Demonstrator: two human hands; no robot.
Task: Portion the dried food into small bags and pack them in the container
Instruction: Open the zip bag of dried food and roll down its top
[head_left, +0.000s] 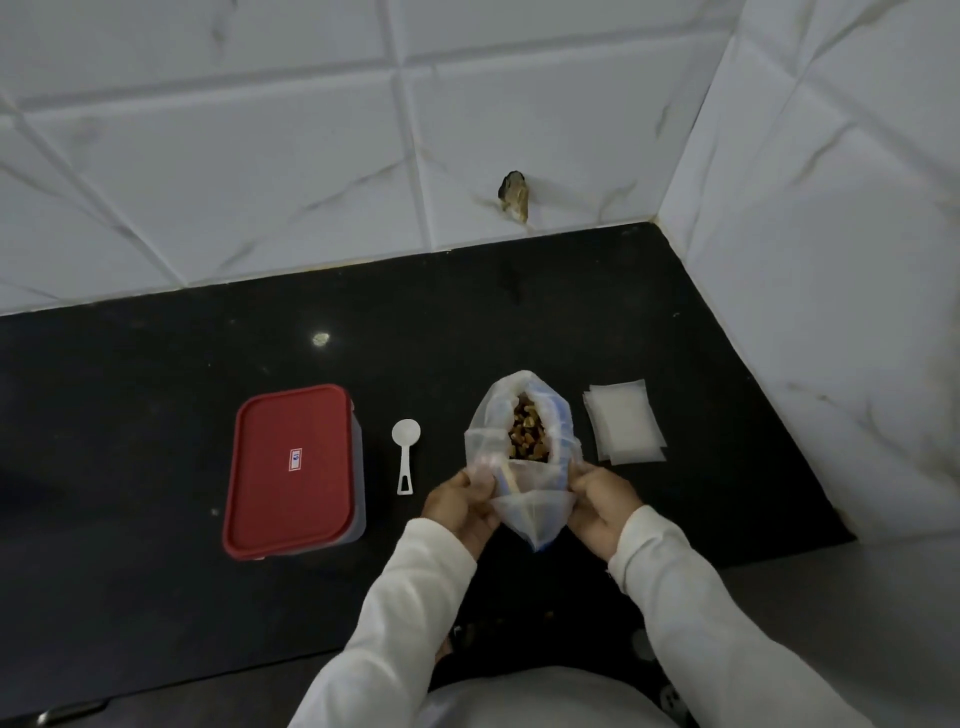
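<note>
A home kitchen is indicated: a black stone counter (156, 364) is enclosed at a corner by white marble-veined wall tiles (260, 156), and a red-lidded food container (293, 467) and white plastic scoop (405, 452) are set out on it.

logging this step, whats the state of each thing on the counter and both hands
container: shut, red lid on.
scoop: lying on the counter, empty, untouched.
big bag: mouth open, dried food showing inside.
small bags: flat stack right of the big bag, unfilled.
left hand: fingers grip the big bag's left edge.
right hand: fingers grip its right edge.
</note>
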